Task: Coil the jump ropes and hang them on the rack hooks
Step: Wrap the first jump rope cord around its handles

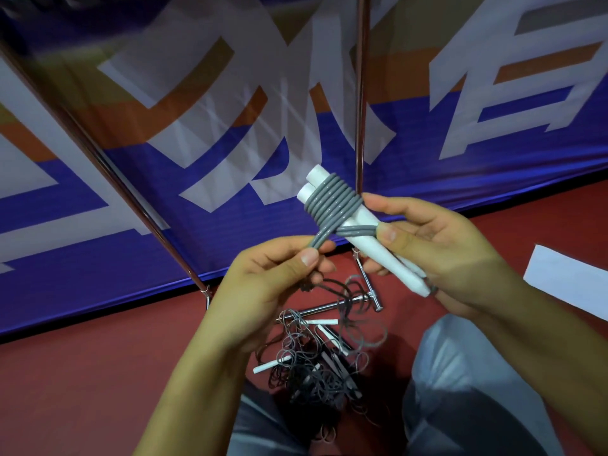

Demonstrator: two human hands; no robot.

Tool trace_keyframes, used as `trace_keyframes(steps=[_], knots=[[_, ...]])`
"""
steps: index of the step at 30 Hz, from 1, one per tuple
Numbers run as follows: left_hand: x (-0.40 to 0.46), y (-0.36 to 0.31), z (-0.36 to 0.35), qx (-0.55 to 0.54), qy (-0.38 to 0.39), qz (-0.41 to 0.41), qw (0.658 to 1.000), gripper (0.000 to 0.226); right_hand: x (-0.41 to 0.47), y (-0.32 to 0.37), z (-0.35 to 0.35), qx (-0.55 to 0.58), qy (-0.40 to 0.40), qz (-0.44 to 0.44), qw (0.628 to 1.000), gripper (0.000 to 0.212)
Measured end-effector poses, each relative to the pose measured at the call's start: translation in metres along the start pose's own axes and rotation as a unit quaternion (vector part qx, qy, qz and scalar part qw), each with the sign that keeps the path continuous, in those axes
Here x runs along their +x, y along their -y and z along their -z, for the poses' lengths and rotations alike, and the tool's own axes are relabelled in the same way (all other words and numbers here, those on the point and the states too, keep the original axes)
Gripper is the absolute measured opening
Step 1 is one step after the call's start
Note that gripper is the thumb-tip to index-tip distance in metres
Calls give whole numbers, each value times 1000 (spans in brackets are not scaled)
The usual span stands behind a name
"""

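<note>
Two white jump rope handles lie side by side in my right hand, which grips them with the thumb pressing the cord. A grey cord is wound in several tight turns around their upper ends. My left hand pinches the doubled free end of the grey cord just below the coil. A tangled pile of more jump ropes, grey and black cords with white handles, lies on the red floor beneath my hands. The rack's chrome poles rise in front of me; no hooks are visible.
A blue, orange and white banner hangs behind the rack. The rack's chrome base bar lies on the red floor by the pile. A slanted chrome pole crosses the left. A white sheet lies at right. My knees sit below.
</note>
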State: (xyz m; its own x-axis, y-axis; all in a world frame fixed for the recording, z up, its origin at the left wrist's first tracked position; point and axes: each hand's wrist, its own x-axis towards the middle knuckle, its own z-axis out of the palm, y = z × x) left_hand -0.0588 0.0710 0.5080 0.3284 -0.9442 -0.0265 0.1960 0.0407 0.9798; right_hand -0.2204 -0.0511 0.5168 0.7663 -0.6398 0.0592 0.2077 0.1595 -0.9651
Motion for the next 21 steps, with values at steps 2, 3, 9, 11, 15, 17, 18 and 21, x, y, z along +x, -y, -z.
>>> trace_keyframes(steps=[2, 3, 9, 11, 15, 17, 18, 21], knots=[[2, -4, 4, -1, 26, 18, 999, 22, 1, -1, 0, 30, 16, -3, 999, 35], [4, -6, 4, 2, 25, 29, 999, 24, 1, -1, 0, 42, 25, -6, 999, 35], [14, -12, 1, 76, -3, 21, 997, 12, 8, -8, 10, 85, 78, -40, 992, 37], [15, -9, 1, 87, 4, 7, 996, 15, 11, -12, 15, 108, 101, -56, 987, 51], [18, 5, 5, 108, 9, 9, 994, 35, 14, -18, 22, 156, 148, -71, 974, 50], [19, 10, 8, 65, 35, 30, 997, 40, 14, -20, 23, 172, 168, -71, 968, 47], [19, 11, 9, 28, 59, 40, 997, 41, 15, -21, 24, 183, 177, -70, 965, 46], [20, 16, 12, -81, 133, 55, 986, 31, 15, -24, 28, 213, 207, -56, 953, 40]])
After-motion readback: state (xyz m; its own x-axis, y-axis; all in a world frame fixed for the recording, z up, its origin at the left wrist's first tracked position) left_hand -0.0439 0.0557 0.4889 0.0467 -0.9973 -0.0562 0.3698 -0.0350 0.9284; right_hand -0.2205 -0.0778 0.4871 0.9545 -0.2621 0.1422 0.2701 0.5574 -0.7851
